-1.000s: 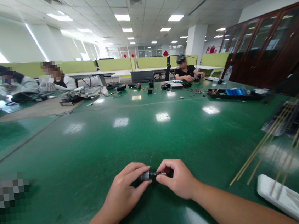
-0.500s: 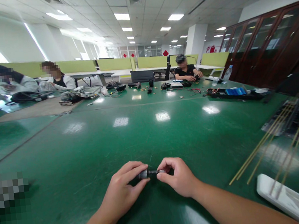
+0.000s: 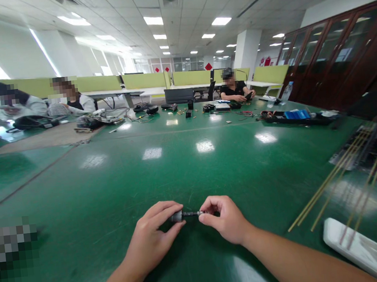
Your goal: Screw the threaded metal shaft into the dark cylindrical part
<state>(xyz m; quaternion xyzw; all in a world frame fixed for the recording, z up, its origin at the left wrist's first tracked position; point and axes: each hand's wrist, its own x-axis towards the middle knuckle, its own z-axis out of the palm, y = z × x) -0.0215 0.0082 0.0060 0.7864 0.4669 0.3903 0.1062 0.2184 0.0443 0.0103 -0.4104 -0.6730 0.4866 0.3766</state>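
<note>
A small grey cylinder (image 3: pixel 177 216) and the thin dark shaft (image 3: pixel 190 214) running out of its right face lie directly between the two hands, in a nearly level line. The left hand (image 3: pixel 153 234) grasps the cylinder, thumb below and fingers above – its left end is hidden by the palm. The right hand (image 3: pixel 227 220) pinches the shaft's far end between thumb and fingertips, leaving a short stretch bare in the gap. Both are over the green table (image 3: pixel 178 173) (whether the piece touches it, I cannot tell) – well left of the yellowish rods (image 3: pixel 327 180).
</note>
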